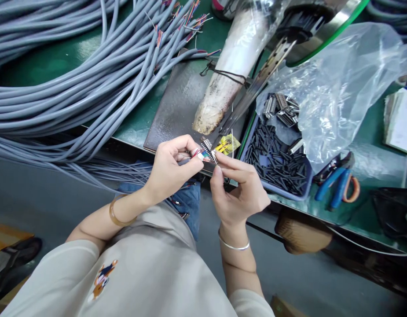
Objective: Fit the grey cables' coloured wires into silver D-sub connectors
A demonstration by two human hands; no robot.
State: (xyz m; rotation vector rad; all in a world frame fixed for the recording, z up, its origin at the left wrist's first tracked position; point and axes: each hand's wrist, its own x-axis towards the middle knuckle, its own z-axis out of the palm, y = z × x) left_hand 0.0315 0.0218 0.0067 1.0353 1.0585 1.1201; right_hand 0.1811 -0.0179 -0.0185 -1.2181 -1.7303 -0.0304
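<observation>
At the front edge of the bench is a small metal multi-pin connector (207,149), with blue and other coloured wires at its pins. My left hand (175,165) is closed in a pinch on thin wires (197,153), red and white among them, just left of the connector. My right hand (238,187) comes from the other side, thumb and index finger drawn together at the connector's right end. What lies between those fingertips is too small to make out. Right behind the connector is a yellow piece (227,144). A dark metal rod (236,108) slants down toward it.
Thick grey cables (91,88) with stripped ends cover the left bench. A white wrapped tube (228,66) hangs over a dark plate (170,105). To the right are a blue tray (304,193) of black sleeves, more connectors (282,108), plastic bag (348,83) and blue-handled pliers (338,182).
</observation>
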